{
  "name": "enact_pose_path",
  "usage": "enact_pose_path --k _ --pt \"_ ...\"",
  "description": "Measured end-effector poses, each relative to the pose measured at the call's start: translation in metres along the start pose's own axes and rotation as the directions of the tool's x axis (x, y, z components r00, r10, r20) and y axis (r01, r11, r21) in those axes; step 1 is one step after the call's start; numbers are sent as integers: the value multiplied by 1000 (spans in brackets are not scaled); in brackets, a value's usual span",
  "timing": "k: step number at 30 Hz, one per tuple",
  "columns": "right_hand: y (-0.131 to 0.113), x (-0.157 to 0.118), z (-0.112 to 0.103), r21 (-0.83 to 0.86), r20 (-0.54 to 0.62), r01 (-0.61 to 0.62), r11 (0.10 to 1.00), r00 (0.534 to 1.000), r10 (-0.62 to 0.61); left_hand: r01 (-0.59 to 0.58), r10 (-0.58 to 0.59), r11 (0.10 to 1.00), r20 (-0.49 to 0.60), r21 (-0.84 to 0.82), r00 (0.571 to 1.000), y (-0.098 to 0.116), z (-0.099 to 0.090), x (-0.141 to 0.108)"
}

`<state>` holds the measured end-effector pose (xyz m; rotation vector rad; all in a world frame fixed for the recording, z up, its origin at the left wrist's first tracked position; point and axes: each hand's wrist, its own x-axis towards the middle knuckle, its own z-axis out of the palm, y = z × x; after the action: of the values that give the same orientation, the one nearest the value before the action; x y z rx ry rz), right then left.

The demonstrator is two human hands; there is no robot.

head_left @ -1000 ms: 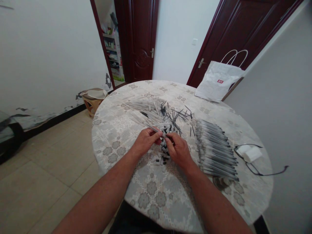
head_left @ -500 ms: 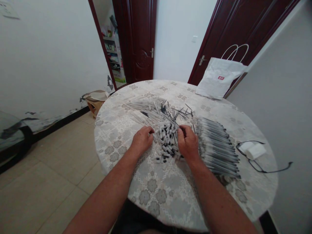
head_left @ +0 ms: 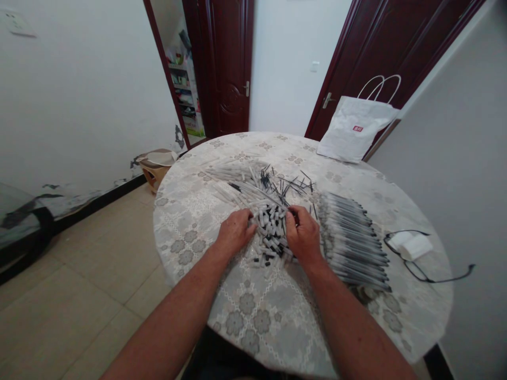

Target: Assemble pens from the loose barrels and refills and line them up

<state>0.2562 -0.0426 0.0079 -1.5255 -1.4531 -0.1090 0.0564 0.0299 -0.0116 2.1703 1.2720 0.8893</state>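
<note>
My left hand (head_left: 237, 230) is at the left edge of a heap of small white and black pen caps (head_left: 273, 244). Its thumb and fingers are drawn together, and what they pinch, if anything, is hidden. Across the heap, my right hand (head_left: 303, 232) is closed on the near end of a slim, pale pen (head_left: 273, 199) that slants away to the upper left. Beyond the caps lie loose clear pen barrels (head_left: 232, 171) and thin dark refills (head_left: 291, 183). Close by on the right, assembled pens (head_left: 356, 240) lie side by side in a thick row.
All this is on a round table with a patterned cloth (head_left: 186, 245). Eyeglasses (head_left: 420, 272) and a white tissue roll (head_left: 414, 245) lie at the right. A white paper bag (head_left: 356, 129) stands at the back right edge. A wooden stool (head_left: 154, 171) is beyond the left side.
My left hand has shifted slightly right, closer in to the caps. My right hand has moved a little left with the pen. The view has tilted slightly.
</note>
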Motion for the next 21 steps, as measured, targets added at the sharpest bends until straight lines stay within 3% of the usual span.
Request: enact_pose_path --k 2,3,4,6,8,10,14,21 --pt "-1 0 0 11 -3 12 1000 1000 -12 72 -89 960 -51 -270 995 0 -3 4" --pt "-2 -1 -1 17 -3 21 1000 1000 -21 113 -148 895 -50 -431 988 1 -5 7" --pt "-2 -1 -1 23 -1 30 999 1000 -30 150 -205 791 -27 -593 978 1 -8 10" --pt "-4 -3 -1 38 14 50 998 999 -51 192 -289 497 47 -847 956 1 -14 15" --pt "-5 -5 -1 57 39 71 996 997 -73 187 -342 212 106 -959 934 1 -19 19" --pt "-7 -7 -1 69 67 86 994 994 -90 158 -380 45 129 -986 916 0 -22 21" --pt "-8 -9 0 66 105 96 993 989 -102 124 -397 -45 131 -991 909 -1 -25 22" --pt "-6 -10 3 51 128 117 992 984 -123 138 -353 35 116 -990 928 0 -24 20"
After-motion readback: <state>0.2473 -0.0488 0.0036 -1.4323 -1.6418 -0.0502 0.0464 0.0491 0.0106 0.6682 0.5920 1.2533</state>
